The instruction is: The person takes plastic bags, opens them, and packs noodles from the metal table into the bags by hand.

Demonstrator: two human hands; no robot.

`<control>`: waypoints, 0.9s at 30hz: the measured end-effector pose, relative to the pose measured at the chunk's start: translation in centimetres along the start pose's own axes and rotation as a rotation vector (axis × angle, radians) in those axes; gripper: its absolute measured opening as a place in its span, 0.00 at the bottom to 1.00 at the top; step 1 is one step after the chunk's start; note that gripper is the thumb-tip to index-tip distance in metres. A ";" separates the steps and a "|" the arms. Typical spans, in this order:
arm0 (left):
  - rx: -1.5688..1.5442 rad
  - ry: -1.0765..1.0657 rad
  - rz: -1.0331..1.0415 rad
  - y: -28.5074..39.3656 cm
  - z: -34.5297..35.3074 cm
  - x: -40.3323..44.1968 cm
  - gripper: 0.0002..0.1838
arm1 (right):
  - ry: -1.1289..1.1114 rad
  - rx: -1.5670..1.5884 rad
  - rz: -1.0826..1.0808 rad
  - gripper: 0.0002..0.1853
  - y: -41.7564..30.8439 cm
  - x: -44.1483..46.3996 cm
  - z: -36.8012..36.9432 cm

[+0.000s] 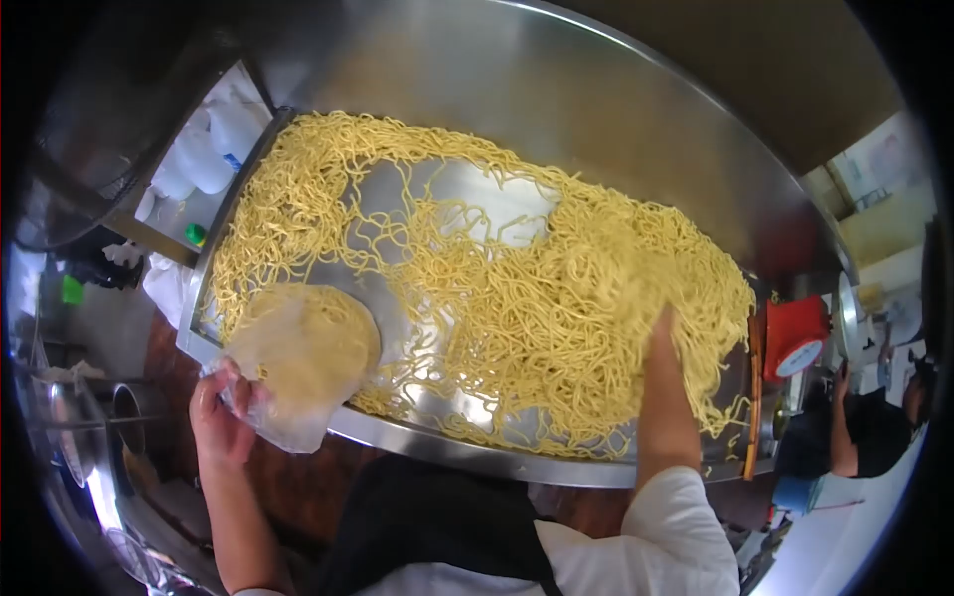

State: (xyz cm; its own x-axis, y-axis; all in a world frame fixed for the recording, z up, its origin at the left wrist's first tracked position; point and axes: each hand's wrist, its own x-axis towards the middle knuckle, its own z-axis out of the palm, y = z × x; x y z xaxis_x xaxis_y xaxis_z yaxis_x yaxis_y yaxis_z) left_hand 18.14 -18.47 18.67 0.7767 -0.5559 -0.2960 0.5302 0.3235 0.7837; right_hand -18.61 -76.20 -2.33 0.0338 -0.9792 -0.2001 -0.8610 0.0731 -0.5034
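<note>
My left hand [231,402] is closed on the edge of a clear plastic bag [298,422] at the front left of a steel table. Noodles show through the bag, which has a round outline on its right side; I cannot tell whether a bowl is in it. A wide heap of yellow noodles [527,308] spreads over the steel surface [383,199], thickest at the right. Into that thick part reaches my right hand [664,326]. Its fingers are hidden among noodles and smeared by motion.
A red scale [797,338] with a round dial stands beyond the table's right end, behind a wooden strip [753,397]. White plastic jugs [204,159] stand past the left end. A person in dark clothing [879,432] is at the far right. A raised steel wall [497,79] backs the table.
</note>
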 end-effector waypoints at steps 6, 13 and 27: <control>0.036 0.112 0.022 0.2 3.7 0.2 0.08 | -0.409 -0.008 -0.394 0.28 -19.7 -8.4 8.0; 0.074 0.090 0.061 -0.1 4.8 1.8 0.07 | -0.917 0.326 -0.575 0.22 -20.4 -11.8 -3.1; 0.182 0.206 0.033 -0.8 6.0 1.8 0.07 | 0.270 -0.015 -0.371 0.21 -3.9 11.4 2.1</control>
State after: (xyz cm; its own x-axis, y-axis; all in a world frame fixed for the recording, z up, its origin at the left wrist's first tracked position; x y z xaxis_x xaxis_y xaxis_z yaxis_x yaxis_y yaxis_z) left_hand 17.12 -24.32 20.78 0.8555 -0.3734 -0.3588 0.4479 0.1858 0.8745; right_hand -13.78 -87.26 -4.44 0.2096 -0.9530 0.2190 -0.8228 -0.2929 -0.4870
